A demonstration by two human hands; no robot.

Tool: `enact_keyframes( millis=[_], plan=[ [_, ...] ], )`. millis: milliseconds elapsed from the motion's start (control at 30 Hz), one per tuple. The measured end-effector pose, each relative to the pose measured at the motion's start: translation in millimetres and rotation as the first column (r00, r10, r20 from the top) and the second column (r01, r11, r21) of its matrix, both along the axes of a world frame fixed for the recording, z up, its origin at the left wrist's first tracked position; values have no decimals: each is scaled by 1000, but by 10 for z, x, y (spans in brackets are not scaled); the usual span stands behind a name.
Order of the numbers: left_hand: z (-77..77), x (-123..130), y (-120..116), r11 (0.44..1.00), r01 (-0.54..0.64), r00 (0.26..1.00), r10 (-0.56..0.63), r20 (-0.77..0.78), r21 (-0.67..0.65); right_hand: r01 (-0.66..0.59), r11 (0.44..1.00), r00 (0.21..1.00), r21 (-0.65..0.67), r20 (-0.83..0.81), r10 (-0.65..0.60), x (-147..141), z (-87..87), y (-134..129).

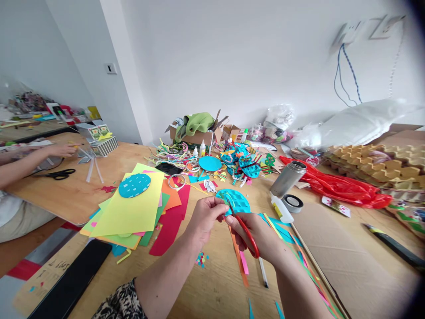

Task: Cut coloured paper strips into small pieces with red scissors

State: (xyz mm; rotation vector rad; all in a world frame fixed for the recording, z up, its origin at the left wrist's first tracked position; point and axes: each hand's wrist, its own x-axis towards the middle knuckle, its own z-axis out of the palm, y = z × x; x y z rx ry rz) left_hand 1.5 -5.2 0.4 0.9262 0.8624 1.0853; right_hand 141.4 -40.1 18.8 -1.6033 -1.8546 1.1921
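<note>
My right hand [247, 230] holds one pair of red-handled scissors [247, 234]; my left hand [210, 217] pinches something too small to tell, above one blue disc [241, 201], partly hidden.

Scissor handles [248, 233]: red, ctr. Oval cutout [134, 185], L of ctr: blue w/ pale flecks. Top paper sheet [128, 212] under it: plain yellow. Sleeve [121, 303], btm L: black & cream pattern. Plastic bag [345, 188], R side: red. Felt [195, 124], upper ctr: green. Cardboard sheet [352, 261], lower R: brown. Wall [232, 57], top: off-white.
</note>
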Motion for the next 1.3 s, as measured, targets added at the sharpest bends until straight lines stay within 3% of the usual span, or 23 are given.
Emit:
enact_keyframes(
  millis=[1300],
  plan=[
    [-15, 17, -1, 999, -35, 999, 35, -22, 11, -1, 1000, 1000, -6, 7, 1, -1, 20, -7]
  ],
)
